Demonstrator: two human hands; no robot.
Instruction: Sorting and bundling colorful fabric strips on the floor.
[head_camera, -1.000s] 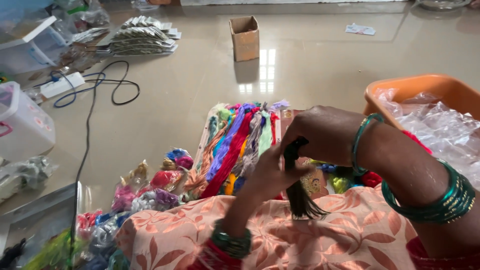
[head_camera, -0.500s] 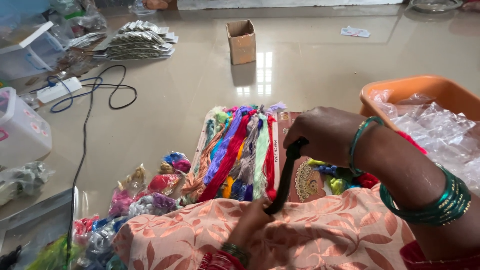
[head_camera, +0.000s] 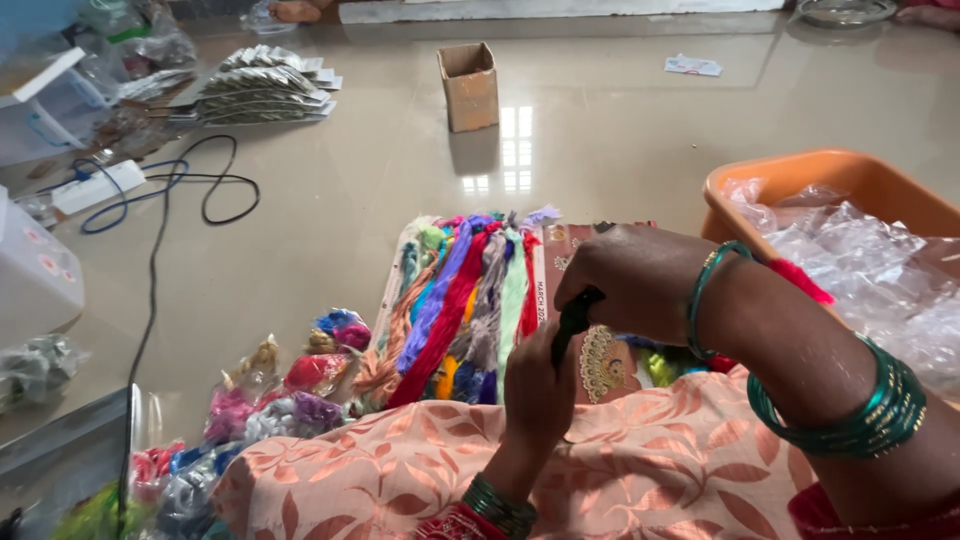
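Dark thread bundle (head_camera: 572, 322), seemingly green, sits pinched between right hand (head_camera: 640, 280) and left hand (head_camera: 538, 385), above coloured skeins (head_camera: 455, 300) beside orange tub (head_camera: 800, 178); left hand has risen.

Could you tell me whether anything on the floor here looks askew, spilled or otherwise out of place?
Nothing looks damaged or spilled. The one loose item is a black cable trailing in loops across the floor from a white power strip. The coloured thread bundles lie in tidy rows.

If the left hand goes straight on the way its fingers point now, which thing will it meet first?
Probably the dark green thread bundle that the left hand already pinches; just beyond it is the right hand. Depth there is unclear.
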